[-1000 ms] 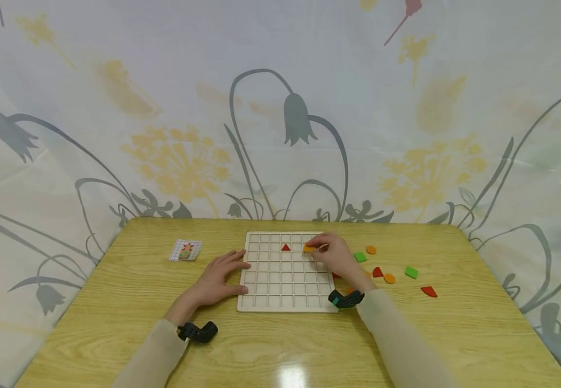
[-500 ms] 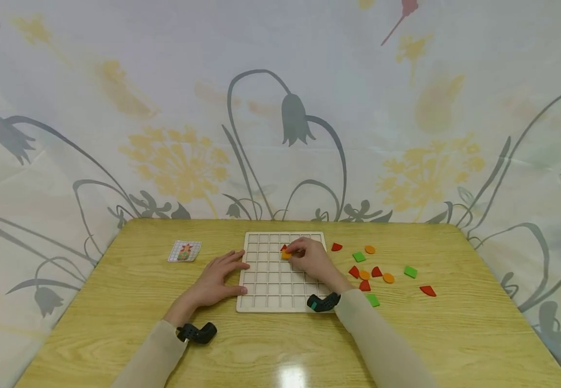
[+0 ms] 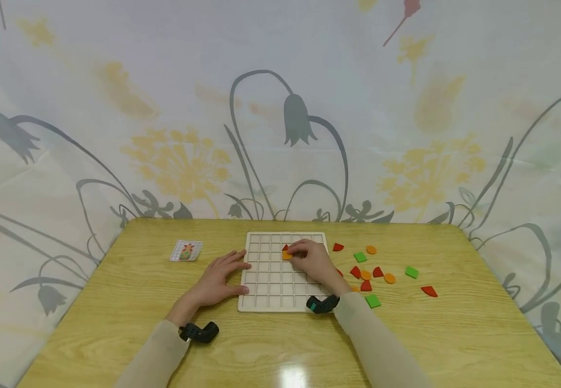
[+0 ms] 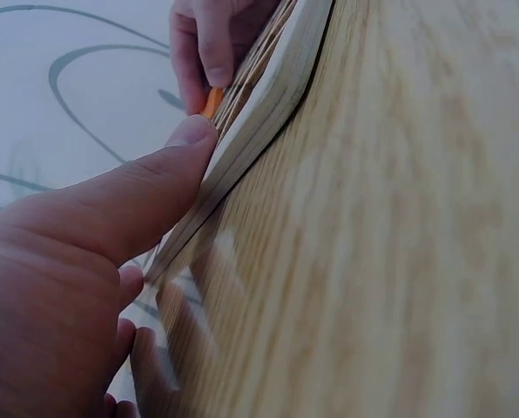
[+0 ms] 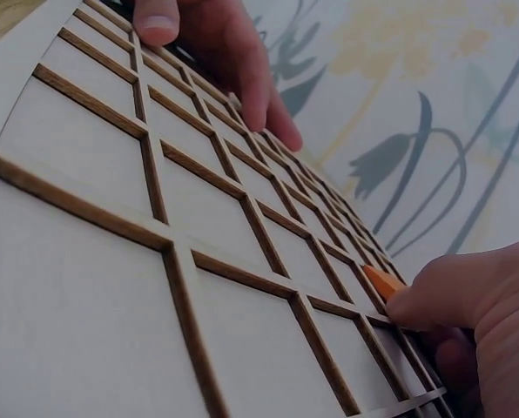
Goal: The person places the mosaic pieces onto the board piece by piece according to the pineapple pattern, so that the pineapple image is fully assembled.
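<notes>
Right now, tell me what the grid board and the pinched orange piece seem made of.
Grid board: likely matte plywood, going by its pale, layered-looking edge and brown rib sides. Orange piece: perhaps painted wood or plastic; even colour, finish unclear.

Card (image 3: 186,251) L of board (image 3: 265,277), loose pcs (image 3: 366,286) R, on tbl (image 3: 261,350)

No text, number or sign can be read; the printed card (image 3: 186,251) seems too small to tell.
</notes>
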Available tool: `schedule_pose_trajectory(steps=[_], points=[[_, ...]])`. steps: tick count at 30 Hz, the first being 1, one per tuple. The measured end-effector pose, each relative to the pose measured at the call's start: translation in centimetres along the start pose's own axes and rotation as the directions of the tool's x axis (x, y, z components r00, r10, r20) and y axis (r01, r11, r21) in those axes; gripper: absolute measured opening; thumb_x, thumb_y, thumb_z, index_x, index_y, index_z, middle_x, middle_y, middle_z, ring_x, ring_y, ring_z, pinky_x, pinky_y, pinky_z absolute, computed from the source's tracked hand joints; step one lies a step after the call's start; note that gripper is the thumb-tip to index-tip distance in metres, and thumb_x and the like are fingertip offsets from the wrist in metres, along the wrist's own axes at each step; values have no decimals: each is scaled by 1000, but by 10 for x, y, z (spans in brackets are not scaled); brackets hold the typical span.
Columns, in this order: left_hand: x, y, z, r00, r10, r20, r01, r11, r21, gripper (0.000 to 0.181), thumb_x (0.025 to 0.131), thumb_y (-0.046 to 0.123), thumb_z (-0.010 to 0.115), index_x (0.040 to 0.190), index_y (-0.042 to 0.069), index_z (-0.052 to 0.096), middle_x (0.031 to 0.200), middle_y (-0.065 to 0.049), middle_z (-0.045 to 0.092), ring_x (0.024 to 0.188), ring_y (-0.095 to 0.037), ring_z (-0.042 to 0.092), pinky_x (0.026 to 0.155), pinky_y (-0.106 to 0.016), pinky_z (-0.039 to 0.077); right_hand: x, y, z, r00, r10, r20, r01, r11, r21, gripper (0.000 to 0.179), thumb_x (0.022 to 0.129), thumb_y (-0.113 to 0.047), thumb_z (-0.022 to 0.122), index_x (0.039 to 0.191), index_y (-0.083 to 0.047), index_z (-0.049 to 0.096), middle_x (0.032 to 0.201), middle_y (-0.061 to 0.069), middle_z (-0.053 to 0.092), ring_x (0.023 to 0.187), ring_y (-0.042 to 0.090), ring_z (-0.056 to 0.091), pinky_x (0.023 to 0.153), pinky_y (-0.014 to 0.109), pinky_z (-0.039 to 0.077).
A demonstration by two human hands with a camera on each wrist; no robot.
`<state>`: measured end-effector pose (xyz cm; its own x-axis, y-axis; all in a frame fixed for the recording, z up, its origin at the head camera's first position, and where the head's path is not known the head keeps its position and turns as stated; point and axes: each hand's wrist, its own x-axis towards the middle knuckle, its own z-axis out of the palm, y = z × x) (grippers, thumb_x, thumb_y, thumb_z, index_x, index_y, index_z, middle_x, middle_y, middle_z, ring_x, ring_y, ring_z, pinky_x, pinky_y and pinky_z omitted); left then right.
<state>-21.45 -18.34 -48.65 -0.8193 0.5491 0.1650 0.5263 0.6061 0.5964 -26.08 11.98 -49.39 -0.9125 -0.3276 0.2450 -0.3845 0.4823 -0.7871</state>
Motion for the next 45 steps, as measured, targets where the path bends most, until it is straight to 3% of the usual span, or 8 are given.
schedule_pose_trajectory(steps=[13,23,29,38,45], points=[[1,2,0,1000,-20,11,20,1000,-12,55,88,36,76,136,11,61,160,-12,32,148,-37,20,114,-65,13,1,0,0,1000,3,11,-3,1000,-5,15,86,-2,73,100,-7,79,112,1,68,108,25,62,92,40,50],[1,1,1,1000,-19,7,19,1000,-5,55,88,36,76,136,12,61,159,-11,33,148,-36,21,113,-66,13,1,-1,3,999,-39,1,39,998,-50,12,87,-3,74,97,-6,79,110,3,68,108,28,62,93,42,51],[1,0,1,1000,-18,8,18,1000,-1,55,88,35,76,136,11,61,159,-11,33,148,-36,21,113,-66,14,0,-2,0,1000,1,6,-1,1000,-16,12,88,-4,73,98,-8,79,110,1,68,105,23,63,90,39,51],[1,2,0,1000,-10,1,10,1000,-17,54,88,34,76,135,11,61,159,-12,33,148,-37,20,113,-66,13,-4,0,-22,998,61,0,-60,993,103,17,94,-7,69,110,-7,76,112,5,69,95,21,66,83,38,55],[1,-1,1,1000,11,-13,-11,1000,1,53,89,36,75,134,10,62,158,-15,35,147,-40,23,111,-68,15,-21,15,-59,992,109,-62,-108,994,30,20,94,-7,68,113,-3,74,109,11,70,93,26,66,78,36,55]])
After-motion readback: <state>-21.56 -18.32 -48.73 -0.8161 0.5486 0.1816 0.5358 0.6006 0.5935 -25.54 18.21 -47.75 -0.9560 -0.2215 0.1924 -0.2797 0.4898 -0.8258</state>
